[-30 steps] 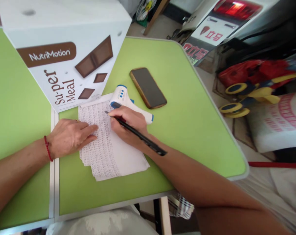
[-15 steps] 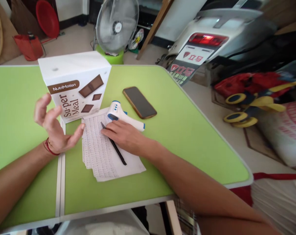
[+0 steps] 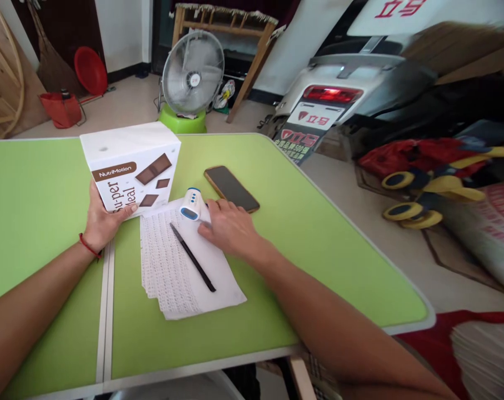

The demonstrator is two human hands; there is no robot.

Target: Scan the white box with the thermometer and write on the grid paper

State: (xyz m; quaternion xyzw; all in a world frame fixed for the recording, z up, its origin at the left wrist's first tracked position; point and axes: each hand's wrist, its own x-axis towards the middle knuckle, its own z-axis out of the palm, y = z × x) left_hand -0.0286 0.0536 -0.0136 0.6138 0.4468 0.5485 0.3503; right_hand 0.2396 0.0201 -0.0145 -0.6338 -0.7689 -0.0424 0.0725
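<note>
Your right hand (image 3: 233,228) has let go of the pen (image 3: 192,257), which now lies slantwise on the written sheets (image 3: 162,272), its tip toward the far edge of the tabletop (image 3: 339,250) and its other end toward the near edge. That same hand is now on the thermometer (image 3: 191,204), thumb and fingers apparently closed about the handle, though your knuckles hide most of it; the head points back toward the near edge, by the sheets' far end. Your left hand (image 3: 104,219), raised and spread half a second ago, has come in against the box (image 3: 133,172) and clamps it, thumb across the lower front and the other fingers around its left side. The box stands upright near the far edge, over the seam in the tabletop; whether its base is lifted at all, you cannot tell from here. The phone (image 3: 231,188) lies just beyond your right fingers, between the thermometer and the tabletop's far right corner, and whether they touch it is unclear. Your view has also tipped up, showing more floor past the far edge. Taken together, the writing seems paused, and the work has passed to the box and the thermometer.
</note>
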